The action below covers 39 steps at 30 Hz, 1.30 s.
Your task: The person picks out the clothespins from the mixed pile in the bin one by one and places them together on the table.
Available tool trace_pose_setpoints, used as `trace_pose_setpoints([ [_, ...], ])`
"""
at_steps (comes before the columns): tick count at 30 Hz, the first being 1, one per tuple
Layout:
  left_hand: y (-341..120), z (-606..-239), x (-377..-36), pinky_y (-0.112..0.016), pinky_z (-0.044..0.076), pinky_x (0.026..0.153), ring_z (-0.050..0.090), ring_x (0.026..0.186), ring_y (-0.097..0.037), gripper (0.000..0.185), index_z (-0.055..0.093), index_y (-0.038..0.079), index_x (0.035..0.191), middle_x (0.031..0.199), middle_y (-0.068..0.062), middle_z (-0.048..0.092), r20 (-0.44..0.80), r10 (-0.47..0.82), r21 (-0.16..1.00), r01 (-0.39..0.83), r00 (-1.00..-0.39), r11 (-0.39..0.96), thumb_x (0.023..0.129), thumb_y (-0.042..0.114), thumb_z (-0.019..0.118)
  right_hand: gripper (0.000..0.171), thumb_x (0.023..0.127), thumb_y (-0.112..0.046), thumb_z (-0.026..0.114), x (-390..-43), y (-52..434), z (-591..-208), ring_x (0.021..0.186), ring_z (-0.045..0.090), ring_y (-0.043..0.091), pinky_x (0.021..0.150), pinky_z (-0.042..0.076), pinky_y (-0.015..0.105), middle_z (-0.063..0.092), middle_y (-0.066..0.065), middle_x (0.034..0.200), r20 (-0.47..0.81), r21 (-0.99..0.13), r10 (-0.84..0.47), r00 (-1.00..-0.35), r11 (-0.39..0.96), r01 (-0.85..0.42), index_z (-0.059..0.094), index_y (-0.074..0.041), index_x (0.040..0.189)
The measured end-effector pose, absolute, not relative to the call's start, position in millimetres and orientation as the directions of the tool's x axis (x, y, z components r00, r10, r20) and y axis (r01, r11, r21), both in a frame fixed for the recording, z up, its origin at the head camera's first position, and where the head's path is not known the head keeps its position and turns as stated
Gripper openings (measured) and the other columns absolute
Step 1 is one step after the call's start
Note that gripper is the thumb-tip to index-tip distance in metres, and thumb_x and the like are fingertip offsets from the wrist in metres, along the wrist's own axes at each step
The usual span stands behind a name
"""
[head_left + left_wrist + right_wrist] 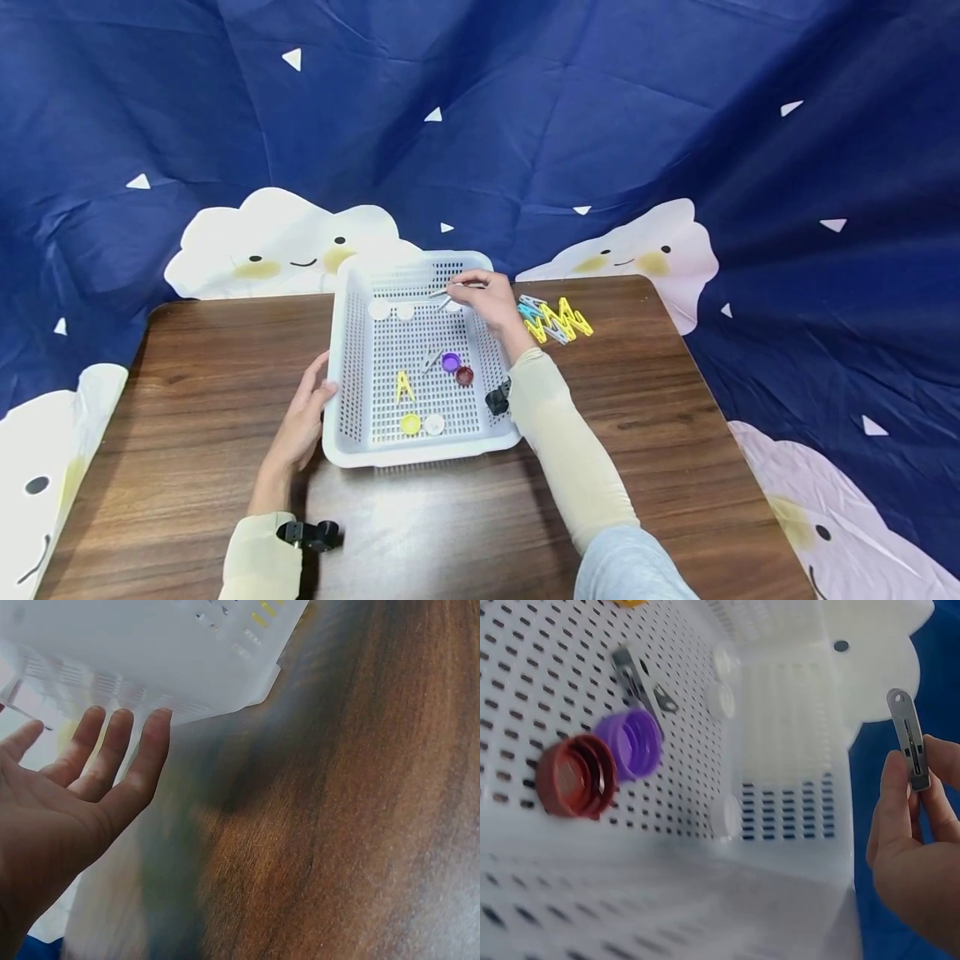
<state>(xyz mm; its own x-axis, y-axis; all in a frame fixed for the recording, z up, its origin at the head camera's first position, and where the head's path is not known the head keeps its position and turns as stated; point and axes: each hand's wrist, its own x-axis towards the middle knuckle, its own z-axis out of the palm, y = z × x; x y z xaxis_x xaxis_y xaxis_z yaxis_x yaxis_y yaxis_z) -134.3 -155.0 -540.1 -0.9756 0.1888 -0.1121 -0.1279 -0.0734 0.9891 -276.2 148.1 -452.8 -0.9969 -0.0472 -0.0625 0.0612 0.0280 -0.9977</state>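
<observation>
A white perforated plastic basket (pixel 352 454) stands on the wooden table. My right hand (pixel 483 300) is over its far right part and pinches a grey clothespin (pixel 910 739) between thumb and fingers. Beside the basket's left wall, my left hand (pixel 302 417) touches the rim, its fingers (pixel 150 750) fairly straight in the left wrist view. Inside the basket lie another grey clothespin (pixel 431 360), a yellow clothespin (pixel 403 387), a purple bottle cap (pixel 451 362), a dark red cap (pixel 464 377), a yellow cap (pixel 410 424) and several white caps (pixel 434 425).
Right of the basket, several yellow, blue and grey clothespins (pixel 557 321) lie in a pile on the wooden table (pixel 637 417). A dark blue curtain (pixel 480 100) with white clouds hangs behind the table and at its sides.
</observation>
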Motion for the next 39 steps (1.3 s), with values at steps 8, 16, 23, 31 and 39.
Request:
trace_pose_setpoints([
  [8,-156,-541,-135,-0.034,0.052,0.088,0.05,0.121,-0.032,0.055,0.012,0.024,0.163,0.148,-0.028,0.034,-0.083,0.204,0.991,-0.102,-0.975,-0.084,0.112,0.026,0.032,0.027,0.088,-0.001,0.076,-274,168,-444,0.083,0.066,0.015,0.085,0.057,0.034,0.066,0.004,0.097,-0.033,-0.999,0.025,-0.999,0.009,0.033,0.07,0.011,0.112],
  [16,-157,-544,-136,-0.036,0.053,0.088,0.053,0.12,-0.034,0.056,0.011,0.023,0.163,0.146,-0.032,0.036,-0.059,0.215,0.989,-0.086,-0.975,-0.12,0.111,0.022,0.034,0.029,0.09,0.002,0.073,-274,180,-436,0.079,0.068,0.015,0.089,0.055,0.039,0.066,0.005,0.09,-0.034,-0.998,0.038,-0.999,-0.062,0.032,0.066,0.015,0.115],
  [23,-158,-545,-136,-0.038,0.053,0.088,0.051,0.122,-0.036,0.056,0.011,0.025,0.163,0.148,-0.03,0.034,-0.06,0.224,0.991,-0.085,-0.973,-0.107,0.112,0.025,0.034,0.011,0.088,0.004,0.074,-276,197,-437,0.076,0.068,0.014,0.081,0.057,0.03,0.066,0.005,0.086,-0.038,-0.994,0.085,-0.996,-0.106,0.029,0.071,0.006,0.098],
  [31,-158,-543,-136,-0.037,0.053,0.087,0.052,0.12,-0.033,0.057,0.01,0.025,0.163,0.148,-0.029,0.034,-0.053,0.218,0.991,-0.079,-0.974,-0.108,0.112,0.027,0.035,0.024,0.088,0.007,0.072,-275,212,-437,0.076,0.068,0.012,0.081,0.058,0.03,0.068,0.004,0.083,-0.02,-0.993,0.123,-0.992,-0.12,0.005,0.064,0.017,0.109],
  [39,-158,-543,-135,-0.035,0.052,0.089,0.047,0.126,-0.035,0.057,0.009,0.027,0.163,0.154,-0.026,0.029,-0.062,0.22,0.993,-0.083,-0.974,-0.087,0.112,0.029,0.034,0.016,0.088,0.01,0.071,-269,231,-450,0.074,0.069,0.013,0.084,0.057,0.038,0.07,0.004,0.083,-0.003,-0.997,0.155,-0.988,-0.081,-0.009,0.067,0.016,0.103],
])
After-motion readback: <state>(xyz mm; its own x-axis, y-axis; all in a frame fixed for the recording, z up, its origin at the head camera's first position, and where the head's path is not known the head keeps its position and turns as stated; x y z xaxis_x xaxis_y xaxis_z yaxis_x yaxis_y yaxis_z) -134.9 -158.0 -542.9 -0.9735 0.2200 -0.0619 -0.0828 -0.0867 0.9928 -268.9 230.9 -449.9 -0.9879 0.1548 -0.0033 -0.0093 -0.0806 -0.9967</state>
